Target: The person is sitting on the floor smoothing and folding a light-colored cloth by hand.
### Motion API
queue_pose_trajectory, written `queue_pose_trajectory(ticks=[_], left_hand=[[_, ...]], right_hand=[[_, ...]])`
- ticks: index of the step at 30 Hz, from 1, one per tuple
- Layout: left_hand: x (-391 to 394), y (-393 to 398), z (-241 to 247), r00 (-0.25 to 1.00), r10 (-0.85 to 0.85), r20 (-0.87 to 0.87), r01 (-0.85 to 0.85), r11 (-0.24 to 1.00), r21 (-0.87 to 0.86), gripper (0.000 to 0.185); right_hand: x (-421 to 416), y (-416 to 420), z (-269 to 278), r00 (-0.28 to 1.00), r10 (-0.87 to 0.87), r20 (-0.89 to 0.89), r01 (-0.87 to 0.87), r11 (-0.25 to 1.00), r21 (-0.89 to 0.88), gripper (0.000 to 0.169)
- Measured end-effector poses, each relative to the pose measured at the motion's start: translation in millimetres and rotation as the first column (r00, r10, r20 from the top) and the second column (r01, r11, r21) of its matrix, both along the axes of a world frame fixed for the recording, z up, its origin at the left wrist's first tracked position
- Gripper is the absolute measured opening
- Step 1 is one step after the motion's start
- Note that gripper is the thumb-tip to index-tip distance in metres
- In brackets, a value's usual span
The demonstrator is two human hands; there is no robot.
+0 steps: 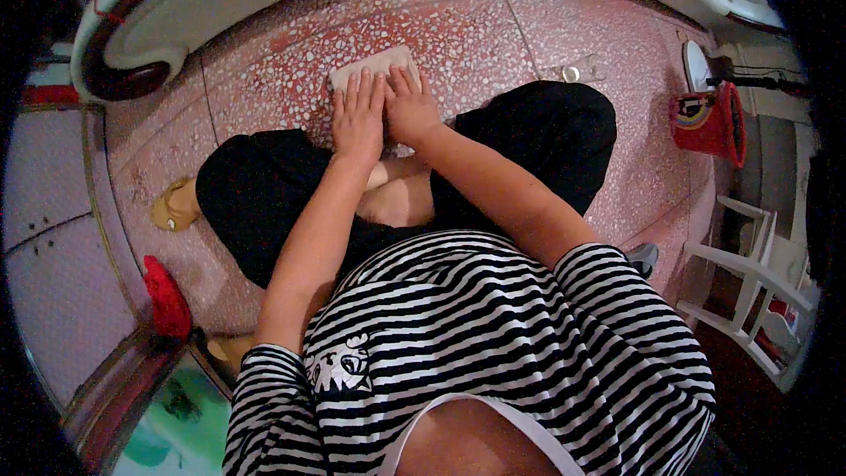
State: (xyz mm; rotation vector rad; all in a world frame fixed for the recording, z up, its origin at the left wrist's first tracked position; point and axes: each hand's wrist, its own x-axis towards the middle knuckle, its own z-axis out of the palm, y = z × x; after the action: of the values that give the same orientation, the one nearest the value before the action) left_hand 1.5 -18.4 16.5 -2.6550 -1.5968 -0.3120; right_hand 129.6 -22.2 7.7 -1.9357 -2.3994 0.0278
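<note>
A folded pale cloth (373, 63) lies flat on the red and pink terrazzo floor (291, 66), beyond my crossed legs. My left hand (358, 116) rests palm down on its near part, with straight fingers slightly apart. Beside it, my right hand (411, 102) presses on the right part of the cloth, its fingers spread a little. Neither hand has its fingers curled around the cloth. My palms hide the cloth's near edge.
To the right stands a clear glass container (575, 71) on the floor. Farther right are a red bucket (704, 125) and a white stool-like frame (733, 264). A sofa with curved arms (125, 46) borders the far side. Red cloth (165, 294) hangs at lower left, by a cabinet (53, 172).
</note>
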Motion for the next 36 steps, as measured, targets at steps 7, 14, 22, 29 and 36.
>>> queue_pose_trajectory(ticks=[7,14,22,29,36], left_hand=[[-3.6,-2.3,-9.3,0.998,0.016,-0.057,-0.033,0.952,-0.306,0.058],[-2.3,-1.2,-11.2,0.994,-0.003,-0.112,-0.029,0.958,-0.285,0.057],[-0.7,1.8,-16.4,0.993,0.003,-0.119,-0.025,0.983,-0.180,0.050],[8.4,11.5,44.4,0.996,-0.075,0.056,0.073,0.996,0.045,0.058],[2.6,17.3,76.8,0.944,-0.222,-0.246,0.251,0.963,0.094,0.058]], right_hand=[[4.9,-3.2,-4.7,0.997,0.045,-0.063,-0.054,0.986,-0.157,0.045],[1.8,-2.2,-0.7,0.997,0.012,-0.082,-0.027,0.983,-0.183,0.047],[-0.4,-1.4,-1.2,0.996,0.007,-0.089,-0.021,0.988,-0.155,0.046],[1.1,7.1,-9.2,0.972,-0.059,-0.225,0.026,0.989,-0.148,0.042],[-0.7,7.6,5.2,0.990,-0.038,-0.136,0.014,0.984,-0.175,0.049]])
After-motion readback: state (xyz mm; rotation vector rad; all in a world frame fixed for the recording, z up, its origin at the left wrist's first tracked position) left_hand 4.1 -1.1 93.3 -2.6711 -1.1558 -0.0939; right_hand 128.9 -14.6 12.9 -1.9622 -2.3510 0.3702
